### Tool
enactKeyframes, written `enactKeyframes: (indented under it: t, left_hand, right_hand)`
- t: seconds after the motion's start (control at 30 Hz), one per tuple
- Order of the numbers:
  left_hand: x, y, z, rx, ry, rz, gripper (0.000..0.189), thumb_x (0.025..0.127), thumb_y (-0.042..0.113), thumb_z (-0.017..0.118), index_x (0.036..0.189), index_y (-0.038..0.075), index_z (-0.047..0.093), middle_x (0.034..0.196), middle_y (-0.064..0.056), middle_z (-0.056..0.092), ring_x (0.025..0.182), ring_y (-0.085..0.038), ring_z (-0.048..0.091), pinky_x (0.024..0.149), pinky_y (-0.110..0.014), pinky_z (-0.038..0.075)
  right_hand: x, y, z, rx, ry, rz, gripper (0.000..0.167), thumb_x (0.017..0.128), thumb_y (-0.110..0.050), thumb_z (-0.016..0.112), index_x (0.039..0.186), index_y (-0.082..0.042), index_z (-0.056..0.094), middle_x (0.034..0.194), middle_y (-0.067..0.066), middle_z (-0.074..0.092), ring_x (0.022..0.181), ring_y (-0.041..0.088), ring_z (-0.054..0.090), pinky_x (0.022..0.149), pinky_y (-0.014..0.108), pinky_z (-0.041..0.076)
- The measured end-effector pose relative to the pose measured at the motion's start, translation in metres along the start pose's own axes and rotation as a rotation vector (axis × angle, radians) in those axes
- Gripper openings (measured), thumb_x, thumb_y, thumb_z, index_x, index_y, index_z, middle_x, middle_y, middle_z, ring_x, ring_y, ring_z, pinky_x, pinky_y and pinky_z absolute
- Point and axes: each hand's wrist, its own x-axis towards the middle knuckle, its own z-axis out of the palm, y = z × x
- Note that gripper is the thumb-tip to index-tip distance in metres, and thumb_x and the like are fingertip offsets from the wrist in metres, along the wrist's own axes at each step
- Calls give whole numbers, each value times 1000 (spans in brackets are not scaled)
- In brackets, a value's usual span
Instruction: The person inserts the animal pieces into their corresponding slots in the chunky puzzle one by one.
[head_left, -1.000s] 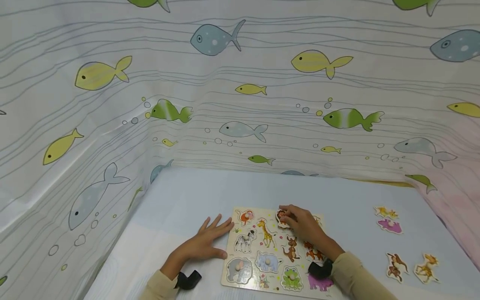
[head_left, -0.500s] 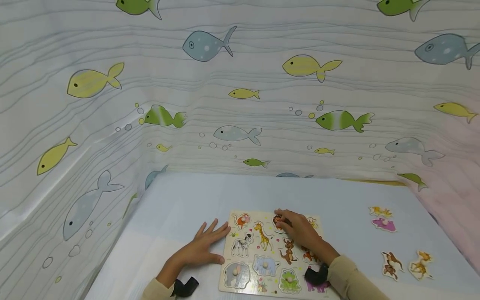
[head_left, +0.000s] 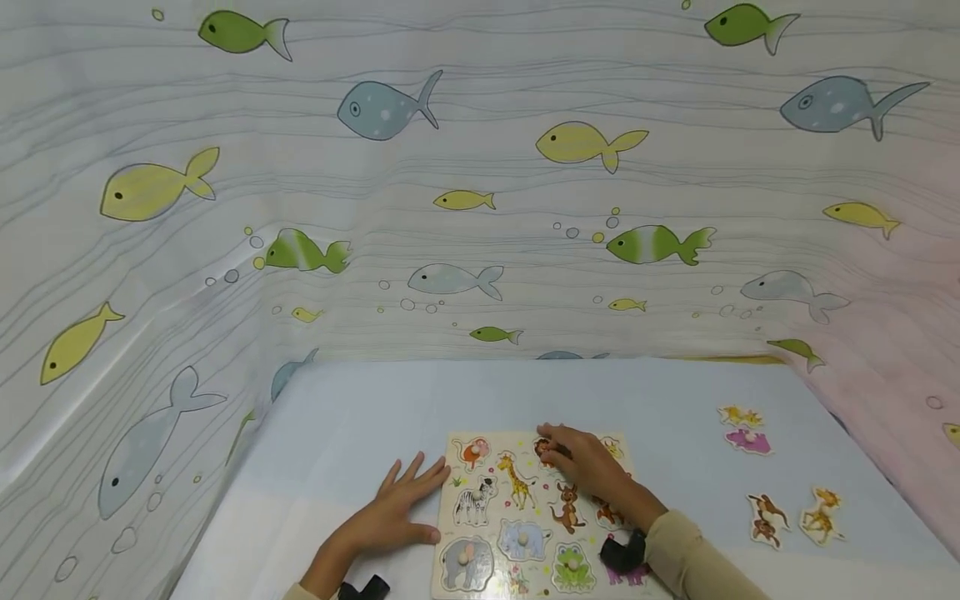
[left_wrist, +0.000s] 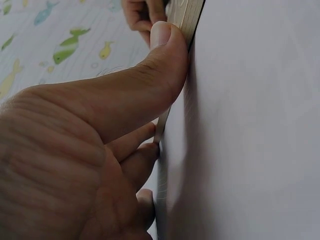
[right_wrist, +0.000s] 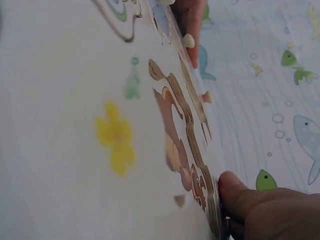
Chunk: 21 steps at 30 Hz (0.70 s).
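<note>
A wooden animal puzzle board [head_left: 517,442] lies on the table. My left hand [head_left: 386,517] is spread at its left side, with thumb and fingertips against the edge. In the left wrist view the thumb [left_wrist: 167,42] presses on the board's side. At the far side of the board, my right hand [head_left: 588,462] pinches a brown lion-like puzzle piece [head_left: 542,450], partly hidden under the fingers. The right wrist view has the right thumb [right_wrist: 232,187] against a thin wooden rim, near the kangaroo picture [right_wrist: 172,135]. Knobbed elephant [head_left: 467,562], hippo-like [head_left: 523,540] and frog [head_left: 573,567] pieces sit in the board.
On the table at the right lie loose pieces: a yellow one [head_left: 741,416] beside a purple one [head_left: 747,441], and nearer, a brown animal [head_left: 767,521] and a giraffe [head_left: 822,517]. Fish-patterned cloth [head_left: 360,192] rises behind and along the sides.
My right hand has stayed at the lion-like piece, which now lies flatter against the board. The left hand keeps its place at the edge. The head view has turned slightly up and right.
</note>
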Motion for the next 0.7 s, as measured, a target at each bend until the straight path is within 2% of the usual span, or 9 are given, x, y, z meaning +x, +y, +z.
enactKeyframes:
  t: [0.07,0.17,0.3,0.4,0.47,0.53,0.63,0.7]
  left_hand:
    - [-4,0,3,-32,-3,-1,97,73,44,79,153,7,39,163,-15,26,153,-48,2,119,-60,-18]
    - [-8,-1,6,-71,-11,-2,97,74,46,78,153,7,38,163,-16,25,152,-48,-1,118,-48,-26]
    - [-9,-1,5,-72,-3,-7,98,73,46,79,153,7,39,163,-16,26,152,-50,0,118,-50,-24]
    - [-9,-1,4,-68,9,-5,98,72,45,80,152,6,40,163,-17,27,152,-51,0,118,-48,-25]
    - [-9,-2,3,-68,9,4,98,72,45,79,153,6,39,163,-17,27,151,-51,0,118,-39,-28]
    - [-8,-1,3,-78,3,12,99,72,46,79,153,6,39,163,-18,26,151,-52,-1,116,-34,-31]
    - [-5,-2,2,-59,-2,20,99,72,48,78,153,7,38,163,-17,26,151,-51,-1,116,-36,-30]
    - [-2,-2,0,-35,0,23,100,72,50,77,154,8,37,164,-15,26,152,-49,0,116,-31,-30]
  right_hand:
    - [-3,-2,2,28,-22,28,51,95,-26,67,140,-5,56,103,-2,72,94,13,70,87,39,59]
    - [-9,-6,4,40,-25,72,53,93,-27,69,140,-6,57,118,7,72,113,24,68,95,44,57]
    - [-10,-15,1,45,-33,74,53,91,-23,72,138,-2,57,143,21,57,135,41,51,105,53,48]
    - [-8,-22,-4,68,-64,97,53,94,-24,69,140,-1,54,147,21,53,140,40,46,106,55,47]
    - [-9,-28,-13,113,-59,164,51,97,-26,65,140,-3,55,150,19,50,140,39,46,106,56,47]
    - [-12,-30,-25,130,-20,221,48,99,-30,62,140,-6,56,151,16,50,139,38,47,107,57,46]
    - [-23,-22,-52,115,91,244,38,101,-27,59,134,-8,61,145,11,58,133,36,55,105,57,48]
    - [-35,-8,-75,28,178,228,31,101,-23,58,129,-11,66,136,6,66,126,32,60,101,52,52]
